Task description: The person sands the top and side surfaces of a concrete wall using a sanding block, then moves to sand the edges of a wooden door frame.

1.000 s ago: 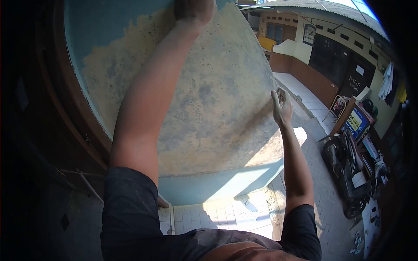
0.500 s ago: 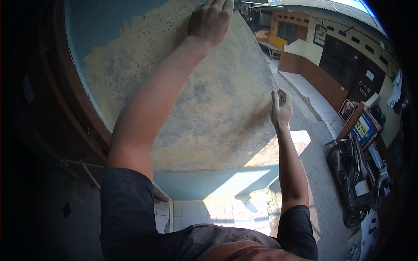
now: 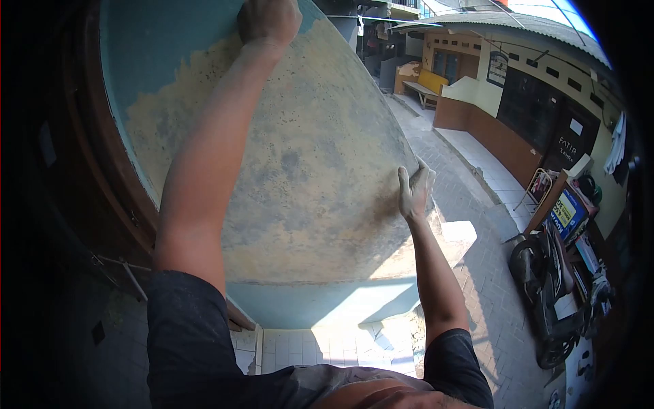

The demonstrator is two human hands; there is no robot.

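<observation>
A wall (image 3: 306,170) fills the middle of the view, its blue paint worn away to a mottled tan and grey surface. Up at the top, my left hand (image 3: 270,20) is closed against the blue painted part, knuckles toward me. Its fingertips are out of sight, so whatever it holds is hidden. My right hand (image 3: 414,192) is lower down at the wall's right edge, thumb on the near side and fingers curled round the corner. Dust coats that hand.
A brown door frame (image 3: 112,136) borders the wall on the left. Below are a pale blue ledge face (image 3: 306,303) and white floor tiles (image 3: 293,347). On the right, a motorbike (image 3: 545,286) stands along a paved alley (image 3: 477,273); farther back is a yellow bench (image 3: 433,83).
My left hand has shifted left across the wall's top onto the blue paint. My right hand appears lower and farther left, still at the edge. The view has turned slightly.
</observation>
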